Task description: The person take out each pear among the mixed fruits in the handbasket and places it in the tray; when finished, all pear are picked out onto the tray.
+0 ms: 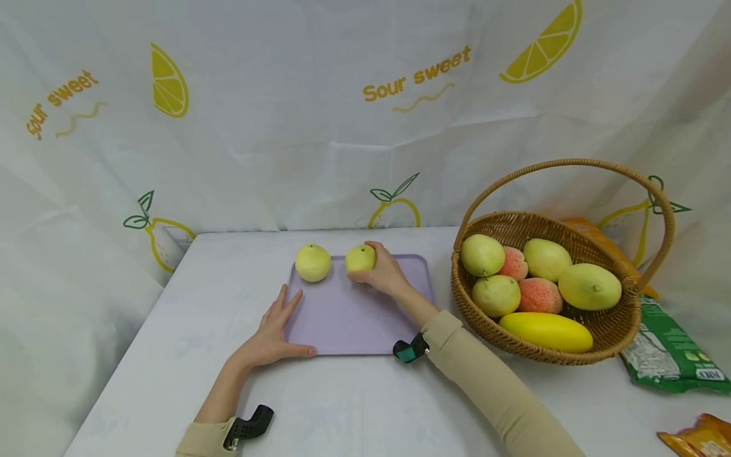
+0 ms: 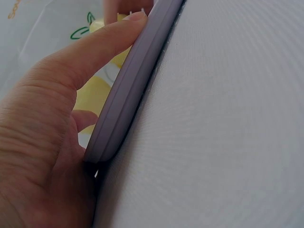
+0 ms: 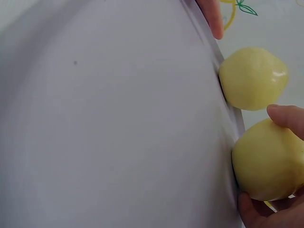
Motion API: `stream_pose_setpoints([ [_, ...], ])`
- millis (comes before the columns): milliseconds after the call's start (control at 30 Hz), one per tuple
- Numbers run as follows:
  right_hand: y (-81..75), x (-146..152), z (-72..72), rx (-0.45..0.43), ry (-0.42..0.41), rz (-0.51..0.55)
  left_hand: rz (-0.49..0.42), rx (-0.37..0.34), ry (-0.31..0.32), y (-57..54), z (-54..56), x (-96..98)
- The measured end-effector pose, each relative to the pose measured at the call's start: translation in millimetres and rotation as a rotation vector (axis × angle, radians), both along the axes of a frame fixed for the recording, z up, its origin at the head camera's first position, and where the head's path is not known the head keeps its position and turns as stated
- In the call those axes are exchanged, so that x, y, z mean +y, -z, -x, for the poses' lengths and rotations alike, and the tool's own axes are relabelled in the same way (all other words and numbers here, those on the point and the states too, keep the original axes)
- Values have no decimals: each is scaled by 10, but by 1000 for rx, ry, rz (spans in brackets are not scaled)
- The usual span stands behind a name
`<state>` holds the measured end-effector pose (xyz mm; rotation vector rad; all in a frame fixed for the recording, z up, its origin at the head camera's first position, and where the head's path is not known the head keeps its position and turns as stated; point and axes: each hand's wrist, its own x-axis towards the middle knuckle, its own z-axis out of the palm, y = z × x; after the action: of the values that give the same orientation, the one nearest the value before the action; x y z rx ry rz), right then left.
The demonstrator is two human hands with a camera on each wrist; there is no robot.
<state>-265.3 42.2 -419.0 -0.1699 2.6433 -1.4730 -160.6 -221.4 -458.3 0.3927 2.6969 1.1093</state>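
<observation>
A lilac tray (image 1: pixel 348 317) lies on the white-covered table. My right hand (image 1: pixel 389 274) grips a round yellow-green pear (image 1: pixel 358 259) at the tray's far edge, thumb on the near side and fingers around the right. To its left, a second yellow-green pear (image 1: pixel 313 263) sits at the far left corner. In the right wrist view the held pear (image 3: pixel 266 159) rests low against the tray surface, apart from the other pear (image 3: pixel 251 78). My left hand (image 1: pixel 274 336) has its fingers spread along the tray's left side, the thumb touching the near rim (image 2: pixel 126 90).
On the right stands a wicker basket (image 1: pixel 457 289) with a tall handle, holding pears, peach-like fruits (image 1: pixel 539 296) and a long yellow fruit (image 1: pixel 546 332). Beside it lie a green packet (image 1: pixel 671 349) and an orange packet (image 1: pixel 699 437). A lemon-print curtain (image 1: pixel 274 146) hangs behind the table.
</observation>
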Motion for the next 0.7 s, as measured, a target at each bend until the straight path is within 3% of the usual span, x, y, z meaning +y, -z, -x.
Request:
stream_pose_setpoints([
  [700, 20, 42, -50, -25, -13, 110, -11, 24, 11, 11, 2, -2],
])
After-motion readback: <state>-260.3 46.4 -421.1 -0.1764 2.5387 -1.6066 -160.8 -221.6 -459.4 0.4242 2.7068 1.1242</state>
